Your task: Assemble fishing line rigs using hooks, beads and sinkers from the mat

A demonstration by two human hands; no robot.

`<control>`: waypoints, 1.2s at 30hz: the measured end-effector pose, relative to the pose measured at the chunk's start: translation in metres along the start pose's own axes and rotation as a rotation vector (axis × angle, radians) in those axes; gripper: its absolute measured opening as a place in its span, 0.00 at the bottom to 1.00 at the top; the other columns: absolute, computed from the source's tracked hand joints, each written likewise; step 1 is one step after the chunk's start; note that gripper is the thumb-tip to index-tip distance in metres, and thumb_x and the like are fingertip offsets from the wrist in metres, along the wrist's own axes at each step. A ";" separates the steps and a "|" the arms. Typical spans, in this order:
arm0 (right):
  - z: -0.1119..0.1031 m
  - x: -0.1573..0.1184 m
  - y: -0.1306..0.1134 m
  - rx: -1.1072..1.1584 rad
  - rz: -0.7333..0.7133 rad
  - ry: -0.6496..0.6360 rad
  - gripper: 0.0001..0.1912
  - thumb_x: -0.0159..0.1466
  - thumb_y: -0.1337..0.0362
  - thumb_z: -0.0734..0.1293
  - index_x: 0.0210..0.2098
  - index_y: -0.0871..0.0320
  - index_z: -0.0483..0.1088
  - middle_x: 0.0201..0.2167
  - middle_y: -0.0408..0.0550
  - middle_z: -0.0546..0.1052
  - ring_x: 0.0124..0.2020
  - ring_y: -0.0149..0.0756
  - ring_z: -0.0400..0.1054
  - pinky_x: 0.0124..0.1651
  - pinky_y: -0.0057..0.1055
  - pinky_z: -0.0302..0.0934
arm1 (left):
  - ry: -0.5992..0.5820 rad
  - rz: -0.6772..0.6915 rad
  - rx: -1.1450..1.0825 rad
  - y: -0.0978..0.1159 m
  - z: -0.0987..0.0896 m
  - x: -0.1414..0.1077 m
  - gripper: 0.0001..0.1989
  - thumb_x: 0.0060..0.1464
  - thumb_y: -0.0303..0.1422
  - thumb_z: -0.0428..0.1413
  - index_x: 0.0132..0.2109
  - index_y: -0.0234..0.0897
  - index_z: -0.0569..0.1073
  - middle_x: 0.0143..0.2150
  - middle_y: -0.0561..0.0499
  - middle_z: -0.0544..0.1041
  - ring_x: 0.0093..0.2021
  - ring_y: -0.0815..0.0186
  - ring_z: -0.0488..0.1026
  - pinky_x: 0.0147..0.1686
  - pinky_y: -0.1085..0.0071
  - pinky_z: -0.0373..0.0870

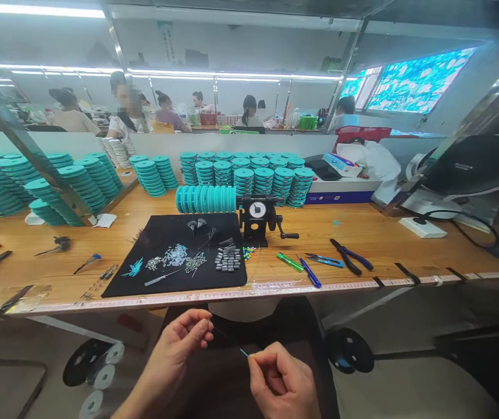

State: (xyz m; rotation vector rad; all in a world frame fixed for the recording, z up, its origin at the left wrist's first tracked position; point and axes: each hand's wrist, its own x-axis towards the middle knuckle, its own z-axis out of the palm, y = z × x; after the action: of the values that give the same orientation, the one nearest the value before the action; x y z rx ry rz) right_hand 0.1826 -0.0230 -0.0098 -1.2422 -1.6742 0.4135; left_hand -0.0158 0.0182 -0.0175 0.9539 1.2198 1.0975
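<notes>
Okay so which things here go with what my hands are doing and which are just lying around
Likely part of it:
Turquoise strip, pinched in the right hand
Black mat with similar turquoise strips and other small parts
Pliers and snips, laid down, perhaps for use

Probably just lying about:
White block on the right
Blue box beside the stacked spools
White bundle

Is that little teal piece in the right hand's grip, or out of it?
In: the teal piece sticks out of the pinching right hand.
</notes>
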 end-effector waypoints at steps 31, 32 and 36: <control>0.005 -0.004 0.010 -0.110 -0.249 0.091 0.12 0.63 0.71 0.64 0.23 0.57 0.67 0.14 0.34 0.55 0.13 0.24 0.49 0.15 0.25 0.42 | 0.231 0.022 -0.355 -0.004 0.015 -0.014 0.17 0.42 0.35 0.71 0.33 0.36 0.70 0.28 0.55 0.81 0.28 0.71 0.77 0.28 0.81 0.72; 0.005 -0.004 0.010 -0.108 -0.246 0.094 0.12 0.63 0.70 0.64 0.23 0.57 0.67 0.14 0.34 0.55 0.13 0.24 0.49 0.15 0.25 0.42 | 0.234 0.021 -0.360 -0.003 0.015 -0.014 0.17 0.42 0.35 0.71 0.32 0.36 0.70 0.28 0.54 0.81 0.28 0.71 0.77 0.28 0.81 0.72; 0.006 -0.005 0.010 -0.120 -0.242 0.102 0.13 0.63 0.69 0.63 0.22 0.57 0.67 0.14 0.34 0.55 0.12 0.24 0.48 0.15 0.26 0.42 | 0.234 0.027 -0.362 -0.002 0.016 -0.015 0.17 0.41 0.34 0.71 0.32 0.36 0.71 0.28 0.54 0.81 0.27 0.71 0.77 0.28 0.80 0.72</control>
State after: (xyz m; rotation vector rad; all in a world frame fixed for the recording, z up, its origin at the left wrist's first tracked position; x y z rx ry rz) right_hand 0.1830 -0.0211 -0.0227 -1.1095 -1.7558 0.1018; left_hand 0.0001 0.0038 -0.0140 0.5775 1.1429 1.4241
